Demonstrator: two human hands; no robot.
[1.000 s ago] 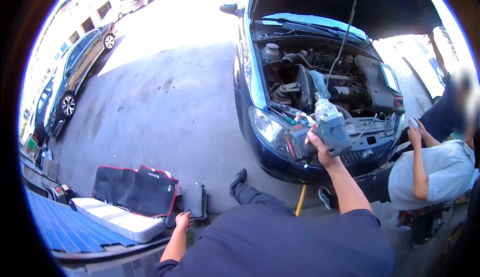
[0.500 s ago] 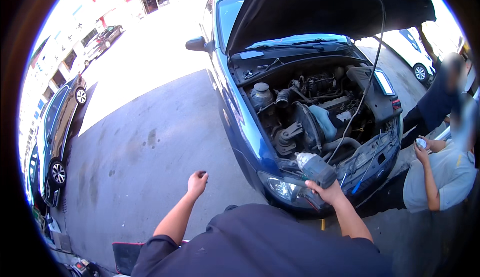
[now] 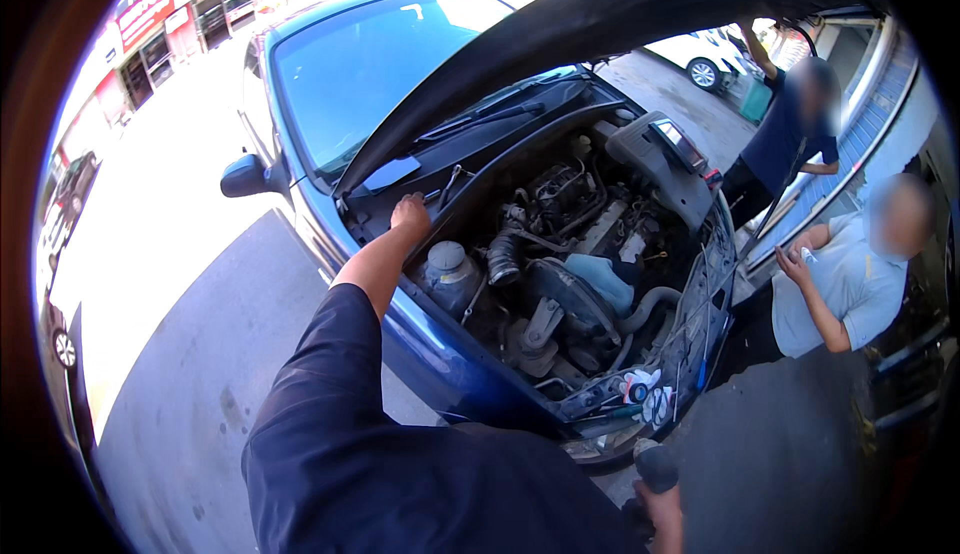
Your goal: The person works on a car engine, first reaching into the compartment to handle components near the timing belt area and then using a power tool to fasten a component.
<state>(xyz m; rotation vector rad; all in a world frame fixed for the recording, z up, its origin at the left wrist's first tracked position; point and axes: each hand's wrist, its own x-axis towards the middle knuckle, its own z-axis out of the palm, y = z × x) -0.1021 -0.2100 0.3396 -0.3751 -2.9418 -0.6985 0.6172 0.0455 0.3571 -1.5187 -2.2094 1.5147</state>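
My left hand reaches over the blue car's fender to the ledge below the windshield. Its fingers are curled beside a metal hand tool lying there; whatever is under them is hidden. Low by the front bumper, my right hand grips a dark impact wrench with a pale nose. Between my hands lies the engine bay, with a white-capped reservoir, a ribbed air hose and a light blue cloth.
The raised hood overhangs the bay. White gloves lie on the front edge. A grey plastic cover rests at the far side. One person in dark clothes reaches up to the hood; another in a light shirt stands nearer.
My left hand has moved forward from beside the car to the ledge under the windshield. The impact wrench has dropped lower with my right hand. The person in dark has an arm raised.
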